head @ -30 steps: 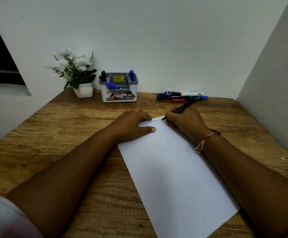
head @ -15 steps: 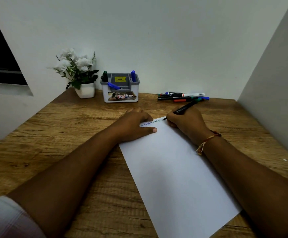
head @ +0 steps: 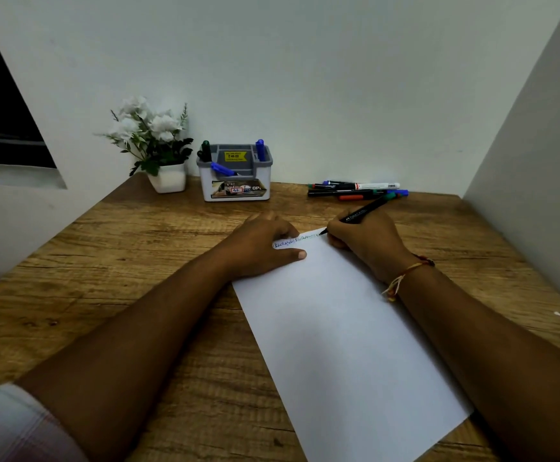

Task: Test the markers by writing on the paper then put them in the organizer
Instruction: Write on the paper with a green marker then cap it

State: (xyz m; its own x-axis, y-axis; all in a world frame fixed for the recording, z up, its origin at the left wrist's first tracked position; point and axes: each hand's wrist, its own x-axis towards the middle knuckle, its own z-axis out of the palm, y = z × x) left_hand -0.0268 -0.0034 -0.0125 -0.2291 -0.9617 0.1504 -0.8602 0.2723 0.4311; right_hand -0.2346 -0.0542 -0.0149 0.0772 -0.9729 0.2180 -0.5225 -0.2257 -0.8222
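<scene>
On our tabletop (head: 132, 261) the paper (head: 338, 335) lies at 5 o'clock. Our left grip (head: 262, 245), released and flat, presses its top edge; our right grip (head: 362, 240) grasps the black marker (head: 364, 210), tip on the paper. At 11 o'clock stands the organizer (head: 235, 195).

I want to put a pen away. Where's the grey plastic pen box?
In the head view, the grey plastic organizer stands at the wooden table's far edge, left of centre, beside the white flower pot.

Wooden table (head: 138, 261): paper (head: 338, 328), organizer (head: 235, 196), markers (head: 355, 190), plant (head: 168, 176).
</scene>
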